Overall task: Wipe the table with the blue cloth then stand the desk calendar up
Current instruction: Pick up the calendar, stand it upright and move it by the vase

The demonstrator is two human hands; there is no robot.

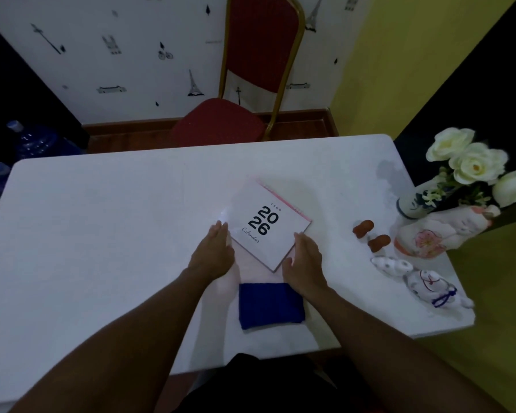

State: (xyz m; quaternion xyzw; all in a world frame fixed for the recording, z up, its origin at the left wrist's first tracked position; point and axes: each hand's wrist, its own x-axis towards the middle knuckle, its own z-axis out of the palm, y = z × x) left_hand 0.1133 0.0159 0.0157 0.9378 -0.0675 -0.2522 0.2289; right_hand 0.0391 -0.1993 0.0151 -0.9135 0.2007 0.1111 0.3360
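Blue cloth (271, 305) lies folded at the near edge of the white table (102, 222), untouched, so I judge I am on the calendar step. The desk calendar (270, 226) lies flat mid-table, turned at an angle, its cover printed 2026, pink binding along the far edge. My left hand (213, 253) and right hand (304, 260) flank its near corners, each grip wide and holding nothing. To stand it well, I should lift by the bound edge and spread the base evenly
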